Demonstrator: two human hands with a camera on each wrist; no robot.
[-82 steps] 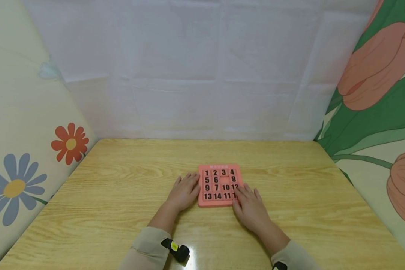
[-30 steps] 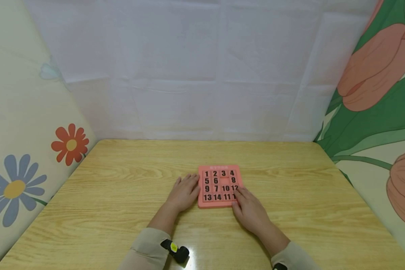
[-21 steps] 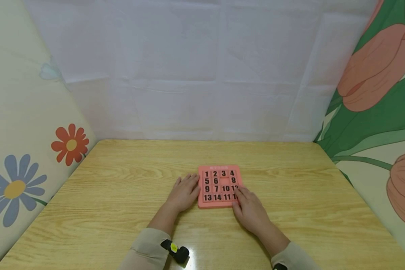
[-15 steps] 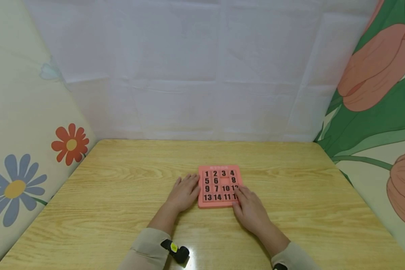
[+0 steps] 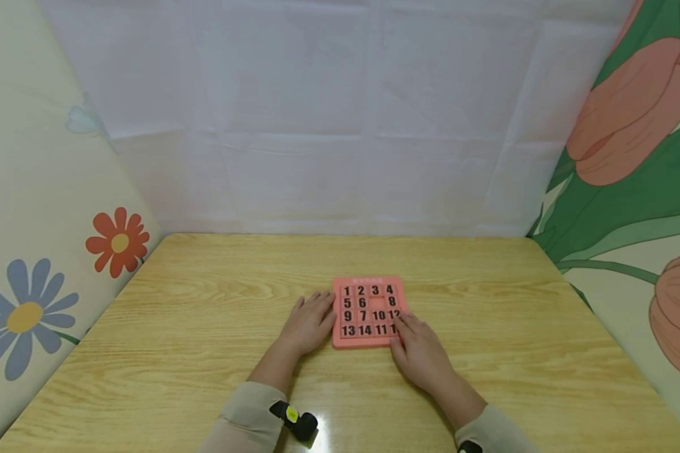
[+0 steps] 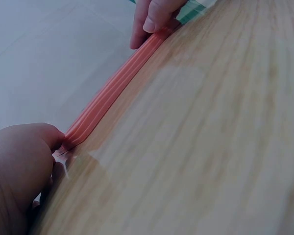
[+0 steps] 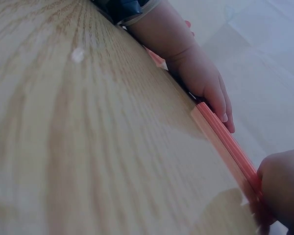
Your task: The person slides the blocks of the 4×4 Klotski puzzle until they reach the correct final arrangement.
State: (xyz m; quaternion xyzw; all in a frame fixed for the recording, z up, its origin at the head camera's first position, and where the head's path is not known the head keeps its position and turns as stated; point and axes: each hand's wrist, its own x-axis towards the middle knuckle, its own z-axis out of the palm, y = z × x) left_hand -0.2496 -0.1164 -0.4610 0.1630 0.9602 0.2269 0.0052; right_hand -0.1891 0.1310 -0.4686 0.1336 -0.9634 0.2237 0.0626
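A pink number slide puzzle (image 5: 377, 303) lies flat on the table, with black numerals on its tiles. Its one gap is in the second row, between 6 and 8; 7 sits below 6, and 10 beside 7. At its left edge rests my left hand (image 5: 308, 324), fingers extended, thumb against the frame. Across the lower right corner lies my right hand (image 5: 424, 352), its fingertips on the 12 and the tile below, which is partly hidden; the thumb is at the front edge. The puzzle's side (image 6: 112, 90) shows edge-on in the left wrist view.
The wood-grain table (image 5: 226, 277) extends around the puzzle. A white cloth (image 5: 340, 126) hangs behind it, and flower-patterned walls flank both sides. A black wrist camera (image 5: 303, 426) sits on the left sleeve.
Since the earliest frame, the right hand's fingers have drawn slightly closer together. The tiles keep the same arrangement, and the left hand stays in place.
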